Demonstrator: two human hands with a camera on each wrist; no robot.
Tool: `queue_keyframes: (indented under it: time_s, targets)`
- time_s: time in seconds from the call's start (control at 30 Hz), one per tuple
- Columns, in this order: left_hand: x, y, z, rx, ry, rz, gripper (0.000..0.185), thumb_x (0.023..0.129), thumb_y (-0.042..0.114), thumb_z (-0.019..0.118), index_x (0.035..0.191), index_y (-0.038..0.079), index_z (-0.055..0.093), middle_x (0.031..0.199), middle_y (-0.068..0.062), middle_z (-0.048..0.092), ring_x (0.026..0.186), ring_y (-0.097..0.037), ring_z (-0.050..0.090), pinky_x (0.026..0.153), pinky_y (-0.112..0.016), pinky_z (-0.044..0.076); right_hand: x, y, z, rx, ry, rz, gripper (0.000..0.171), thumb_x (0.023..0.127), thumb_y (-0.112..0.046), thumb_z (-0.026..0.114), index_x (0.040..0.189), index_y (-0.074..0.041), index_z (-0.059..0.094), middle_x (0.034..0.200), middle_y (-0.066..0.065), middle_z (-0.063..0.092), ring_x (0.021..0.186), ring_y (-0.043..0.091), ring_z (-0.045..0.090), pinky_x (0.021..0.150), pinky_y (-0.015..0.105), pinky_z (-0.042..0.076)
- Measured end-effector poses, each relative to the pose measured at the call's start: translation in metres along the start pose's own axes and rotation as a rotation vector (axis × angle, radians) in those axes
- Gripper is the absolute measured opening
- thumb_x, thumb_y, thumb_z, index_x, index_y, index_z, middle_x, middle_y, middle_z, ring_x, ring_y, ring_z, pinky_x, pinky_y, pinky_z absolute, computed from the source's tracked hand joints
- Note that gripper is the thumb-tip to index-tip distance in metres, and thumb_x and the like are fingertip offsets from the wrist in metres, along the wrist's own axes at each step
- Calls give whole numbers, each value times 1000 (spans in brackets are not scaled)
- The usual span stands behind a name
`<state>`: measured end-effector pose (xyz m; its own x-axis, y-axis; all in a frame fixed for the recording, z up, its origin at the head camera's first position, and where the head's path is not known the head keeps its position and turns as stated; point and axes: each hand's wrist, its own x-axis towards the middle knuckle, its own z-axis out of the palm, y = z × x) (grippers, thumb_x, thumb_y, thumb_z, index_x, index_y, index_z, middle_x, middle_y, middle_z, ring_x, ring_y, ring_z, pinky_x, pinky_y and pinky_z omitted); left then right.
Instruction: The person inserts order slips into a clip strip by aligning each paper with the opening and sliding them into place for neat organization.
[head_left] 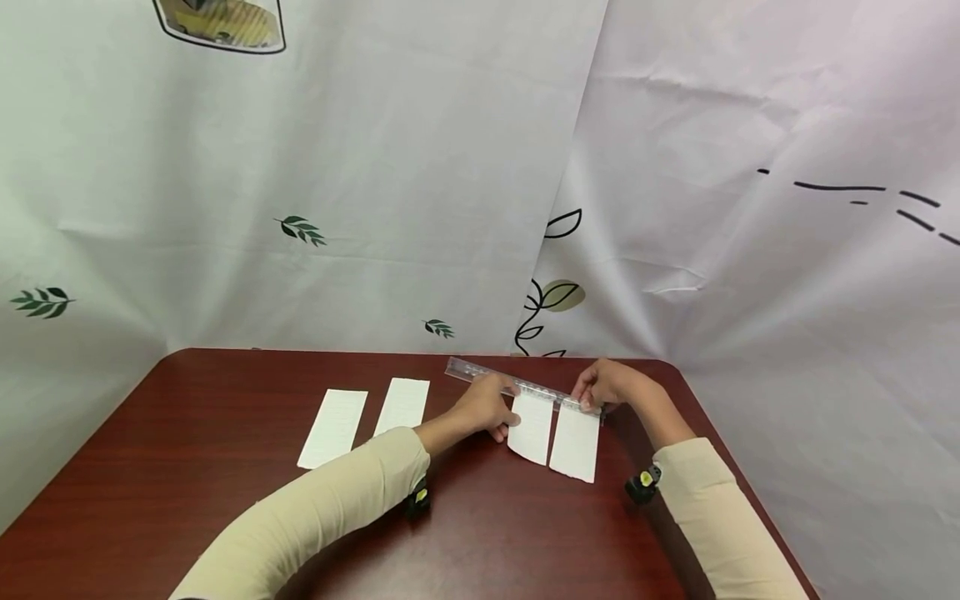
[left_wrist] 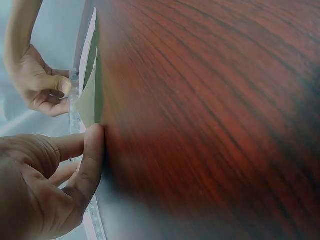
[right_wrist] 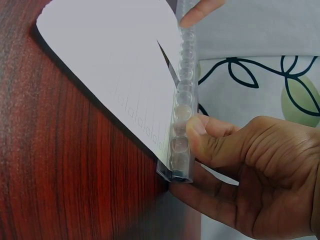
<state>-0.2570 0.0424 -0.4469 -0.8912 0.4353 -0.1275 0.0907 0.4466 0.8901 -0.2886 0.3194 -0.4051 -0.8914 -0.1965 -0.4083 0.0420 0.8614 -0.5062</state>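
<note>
A long clear plastic strip [head_left: 540, 389] with a row of round bumps lies slantwise near the back of the table. Along its near edge sit two white paper slips, the left one [head_left: 531, 427] and the right one [head_left: 575, 443], side by side with a narrow gap. My left hand [head_left: 486, 407] pinches the left slip at its left edge, with one finger reaching to the strip. At the strip's right end, my right hand [right_wrist: 265, 175] grips it, thumb on top and fingers beneath. Printed lines and small boxes show on the paper [right_wrist: 110, 60] in the right wrist view.
Two more white slips, one [head_left: 333, 427] farther left and one [head_left: 402, 406] partly behind the left forearm, lie on the dark red wooden table [head_left: 187, 500]. A white curtain [head_left: 375, 167] with leaf prints hangs right behind the table's back edge.
</note>
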Motion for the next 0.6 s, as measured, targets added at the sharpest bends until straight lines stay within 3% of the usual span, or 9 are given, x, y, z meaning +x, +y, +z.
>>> queue_keyframes:
  time_s: [0.37,0.6]
  targets:
    - [2,3,-4,79,-57,-7,40,100,-7,77,140,-6,73,56,-9,67,41,-11,61,48,-31,61,2,-1,0,2,-12,-5,18,96,8,78,105,-6,85,83,-2,73,81,12,63,75,33,62]
    - [4,5,-1,109,-51,-4,39,100,-5,78,139,-5,74,53,-4,64,41,-10,60,47,-28,59,3,0,-2,8,-27,16,17,98,6,78,106,-6,85,85,-2,73,82,13,65,78,35,63]
